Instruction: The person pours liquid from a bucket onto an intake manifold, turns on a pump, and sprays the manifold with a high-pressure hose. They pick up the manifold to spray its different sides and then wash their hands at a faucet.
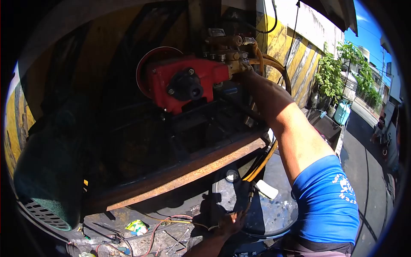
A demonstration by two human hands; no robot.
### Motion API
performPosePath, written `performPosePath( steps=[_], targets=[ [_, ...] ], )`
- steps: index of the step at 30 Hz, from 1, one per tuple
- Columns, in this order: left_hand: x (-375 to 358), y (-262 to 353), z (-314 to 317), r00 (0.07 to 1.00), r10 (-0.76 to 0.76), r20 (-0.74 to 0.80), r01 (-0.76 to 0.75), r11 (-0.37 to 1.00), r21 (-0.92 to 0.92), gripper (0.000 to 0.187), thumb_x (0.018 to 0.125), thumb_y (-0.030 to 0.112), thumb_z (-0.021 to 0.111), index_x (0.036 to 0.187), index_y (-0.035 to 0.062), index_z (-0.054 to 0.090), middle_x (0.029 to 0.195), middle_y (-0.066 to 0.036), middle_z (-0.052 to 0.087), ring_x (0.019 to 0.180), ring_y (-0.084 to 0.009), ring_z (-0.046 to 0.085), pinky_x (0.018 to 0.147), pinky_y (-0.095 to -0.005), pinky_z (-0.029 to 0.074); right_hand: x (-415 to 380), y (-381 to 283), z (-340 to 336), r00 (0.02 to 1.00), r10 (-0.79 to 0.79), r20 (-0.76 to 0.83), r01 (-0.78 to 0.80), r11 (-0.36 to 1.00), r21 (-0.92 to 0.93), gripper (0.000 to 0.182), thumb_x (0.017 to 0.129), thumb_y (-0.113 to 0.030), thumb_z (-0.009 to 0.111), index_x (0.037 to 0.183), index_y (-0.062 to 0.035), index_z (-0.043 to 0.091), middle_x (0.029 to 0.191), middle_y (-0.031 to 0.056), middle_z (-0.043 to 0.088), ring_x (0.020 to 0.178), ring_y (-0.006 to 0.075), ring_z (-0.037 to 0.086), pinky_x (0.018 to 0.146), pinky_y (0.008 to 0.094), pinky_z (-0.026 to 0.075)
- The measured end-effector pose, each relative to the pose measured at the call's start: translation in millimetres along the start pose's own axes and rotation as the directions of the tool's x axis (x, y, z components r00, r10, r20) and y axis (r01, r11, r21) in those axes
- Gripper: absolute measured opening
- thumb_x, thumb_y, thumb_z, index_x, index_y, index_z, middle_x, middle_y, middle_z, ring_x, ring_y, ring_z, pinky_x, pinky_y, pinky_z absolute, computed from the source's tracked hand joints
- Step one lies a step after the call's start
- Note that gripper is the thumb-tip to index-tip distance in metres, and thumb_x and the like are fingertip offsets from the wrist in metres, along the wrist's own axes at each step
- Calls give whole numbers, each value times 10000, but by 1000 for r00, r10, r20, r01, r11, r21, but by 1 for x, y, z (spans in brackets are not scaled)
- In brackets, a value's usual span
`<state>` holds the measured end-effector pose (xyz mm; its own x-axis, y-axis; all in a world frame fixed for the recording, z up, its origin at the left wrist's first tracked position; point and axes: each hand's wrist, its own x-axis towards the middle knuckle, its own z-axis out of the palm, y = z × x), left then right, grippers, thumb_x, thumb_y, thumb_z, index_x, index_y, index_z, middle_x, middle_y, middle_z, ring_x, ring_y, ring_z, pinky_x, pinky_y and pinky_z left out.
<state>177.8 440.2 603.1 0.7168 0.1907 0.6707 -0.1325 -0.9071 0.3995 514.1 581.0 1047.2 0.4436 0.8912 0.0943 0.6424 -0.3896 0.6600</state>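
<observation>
A wall with yellow and black stripes (295, 51) stands behind a dark metal frame (184, 160) with a rusty front edge, which hides part of the ground. At the lower left is a dark machine cover (49, 171) with slots. The blue sleeve (327, 201) bears a white print; its letters seem to include "CTEN", though the curve of the cloth makes that unsure. A blue drum (276, 214) stands below the frame. The red pump (188, 83) sits on the frame, with no writing that can be read. The right hand (245, 73) is at the pump's brass fittings (235, 55); shadow hides its fingers, so I cannot tell how wide it is. Its forearm passes in front of the yellow hose (262, 166). The left hand (231, 222) is closed round a dark hose end (249, 199) by the drum. A white block (266, 189) rests on the drum; a green-and-yellow packet (137, 227) lies on the ground, its print unreadable.
</observation>
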Motion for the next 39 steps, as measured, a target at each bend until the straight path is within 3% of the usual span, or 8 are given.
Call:
performPosePath(
  steps=[3,9,21,30,32,35,37,39],
  targets=[
    [-5,-14,21,997,36,-66,-41,996,-75,188,888,272,694,951,99,658,603,-69,618,445,-282,595,389,-409,451,10,7,8,999,-20,40,22,998,-54,304,748,-92,691,1046,-37,711,1103,135,705,1040,285,679,885,395,553],
    [-7,-17,23,999,-23,46,25,999,-46,208,902,299,664,901,92,644,604,-76,613,458,-251,601,404,-391,461,14,14,12,996,-38,79,47,992,-121,292,787,-104,663,1069,-37,701,1116,140,699,1040,290,679,890,391,553],
    [-2,-14,21,993,-67,96,74,995,-73,167,909,257,662,860,105,612,586,-59,584,451,-259,586,403,-397,457,22,17,11,992,-76,102,96,975,-200,276,864,-130,608,1113,-38,683,1143,150,688,1040,299,677,900,384,552],
    [3,-8,10,921,-274,277,304,950,-70,293,917,387,609,885,97,632,643,-151,639,569,-359,661,521,-478,535,17,10,3,981,-145,131,179,934,-310,271,922,-149,566,1147,-38,668,1163,158,679,1040,306,676,907,378,552],
    [5,-9,10,946,-225,234,260,957,-127,278,906,362,624,917,85,640,674,-158,658,600,-375,666,557,-481,541,0,10,3,978,-186,95,206,929,-307,270,935,-153,557,1154,-38,665,1168,159,677,1040,308,676,909,377,552],
    [9,-2,8,930,-254,267,280,958,-63,161,883,233,669,860,85,612,656,-165,633,598,-384,644,534,-466,504,-78,11,38,952,-214,-220,242,964,109,376,905,-293,580,1219,-98,650,1296,140,608,1189,285,572,1015,401,455],
    [2,-7,17,933,-244,263,257,966,-15,170,899,251,647,867,88,612,687,-160,648,616,-384,649,545,-467,508,-150,32,35,883,-68,-464,275,877,394,495,869,-431,607,1281,-158,637,1423,121,539,1339,262,467,1121,426,359],
    [4,-3,15,934,-262,245,269,963,5,191,925,285,613,922,94,611,752,-164,665,677,-388,662,592,-487,517,-283,-19,-3,882,318,-349,31,699,714,295,999,-248,544,1154,-18,642,1118,189,678,1045,287,679,874,377,555]
  ],
)
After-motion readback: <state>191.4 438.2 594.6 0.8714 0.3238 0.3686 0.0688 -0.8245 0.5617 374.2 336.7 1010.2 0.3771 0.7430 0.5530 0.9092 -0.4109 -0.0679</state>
